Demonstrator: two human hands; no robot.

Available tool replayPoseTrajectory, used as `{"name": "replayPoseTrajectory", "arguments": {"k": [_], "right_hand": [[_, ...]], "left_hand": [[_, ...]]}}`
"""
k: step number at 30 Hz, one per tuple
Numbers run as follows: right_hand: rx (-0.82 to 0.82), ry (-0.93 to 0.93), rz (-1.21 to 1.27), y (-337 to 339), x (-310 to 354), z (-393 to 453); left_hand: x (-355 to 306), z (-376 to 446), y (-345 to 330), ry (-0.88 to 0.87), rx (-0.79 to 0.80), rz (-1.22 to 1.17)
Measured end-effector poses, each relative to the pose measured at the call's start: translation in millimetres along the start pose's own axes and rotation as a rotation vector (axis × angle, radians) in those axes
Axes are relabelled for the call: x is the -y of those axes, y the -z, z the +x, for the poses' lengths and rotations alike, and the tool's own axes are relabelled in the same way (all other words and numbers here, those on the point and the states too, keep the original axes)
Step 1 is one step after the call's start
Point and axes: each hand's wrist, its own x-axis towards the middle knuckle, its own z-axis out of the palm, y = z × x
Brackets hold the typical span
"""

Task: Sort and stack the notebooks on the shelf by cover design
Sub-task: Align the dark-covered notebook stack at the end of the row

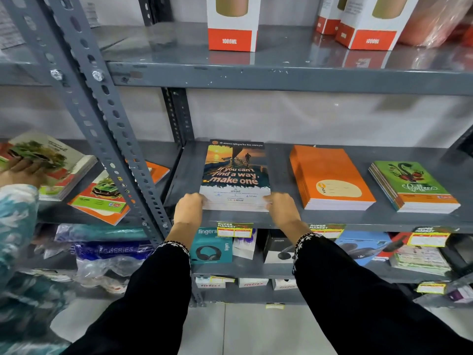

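Note:
A stack of notebooks with a sunset cover reading "If you can't find a way, make one" (235, 172) lies on the grey middle shelf (281, 219). My left hand (189, 207) grips its near left corner and my right hand (281, 208) grips its near right corner. To the right lies a stack of plain orange notebooks (330, 175). Further right sits a stack with a green "Coffee" cover (413, 185). All three stacks rest flat, apart from each other.
A slotted grey upright (102, 119) divides off the left bay, where another person's hand (23, 170) holds a pile of car-cover notebooks (53, 165) above more such notebooks (102, 198). White-and-red 1000ML boxes (231, 21) stand on the upper shelf. Headphone boxes (212, 247) fill the lower shelf.

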Motion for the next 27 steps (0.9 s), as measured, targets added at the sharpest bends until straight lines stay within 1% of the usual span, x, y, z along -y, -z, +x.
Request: {"name": "replayPoseTrajectory", "arguments": {"k": [5,23,27], "right_hand": [[-0.007,-0.035,0.000,-0.6,4.6,-3.4],[0.036,0.031,-0.250,-1.0,10.5,-4.9],[0.042,0.050,-0.307,-2.2,11.0,-6.6]], "left_hand": [[0.9,1.4,0.2,-0.013,0.009,0.030],[5.3,3.9,-3.8,-0.076,0.016,0.194],[4.5,4.2,-5.0,-0.080,0.041,0.250]]}}
